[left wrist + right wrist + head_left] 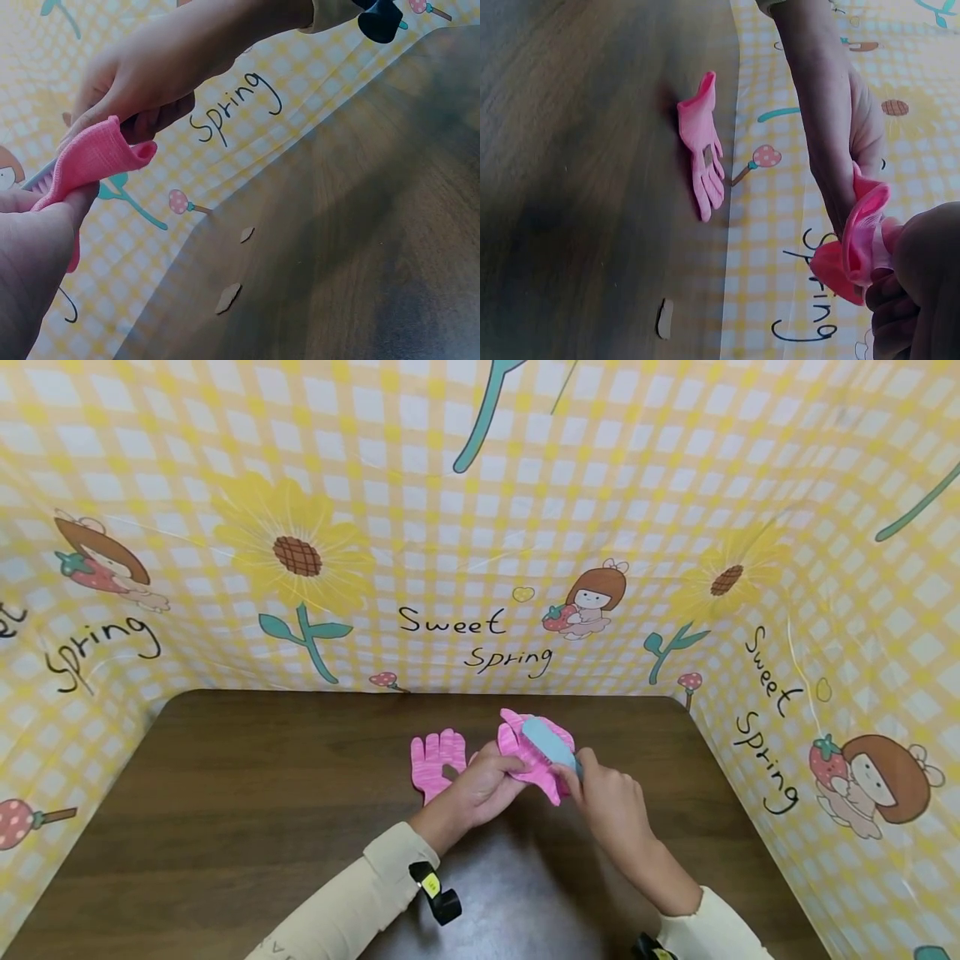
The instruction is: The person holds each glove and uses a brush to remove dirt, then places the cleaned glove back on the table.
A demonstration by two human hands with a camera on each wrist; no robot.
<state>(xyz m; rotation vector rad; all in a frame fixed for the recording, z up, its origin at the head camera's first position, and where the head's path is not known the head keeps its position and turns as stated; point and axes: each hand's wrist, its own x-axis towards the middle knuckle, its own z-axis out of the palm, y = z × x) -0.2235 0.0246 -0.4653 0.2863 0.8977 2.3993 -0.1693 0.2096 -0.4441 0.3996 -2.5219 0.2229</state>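
Above the back part of the table, my left hand (pixel 483 787) grips a pink knit glove (pixel 512 745), thumb on top of the fabric. My right hand (pixel 613 802) holds a light blue brush (pixel 547 740), its bristles turned down against the glove. In the left wrist view the glove's cuff (pixel 97 159) folds over, with pale bristles (pixel 43 183) showing beside it. A second pink glove (pixel 429 760) lies flat on the table left of my hands, fingers toward the back, with a small brown piece (pixel 450 772) on it.
Small flat brown pieces (pixel 229 298) lie on the dark wooden table (pixel 247 802). A yellow checked cloth (pixel 420 552) with printed flowers and lettering rises as a wall behind the table and along both sides.
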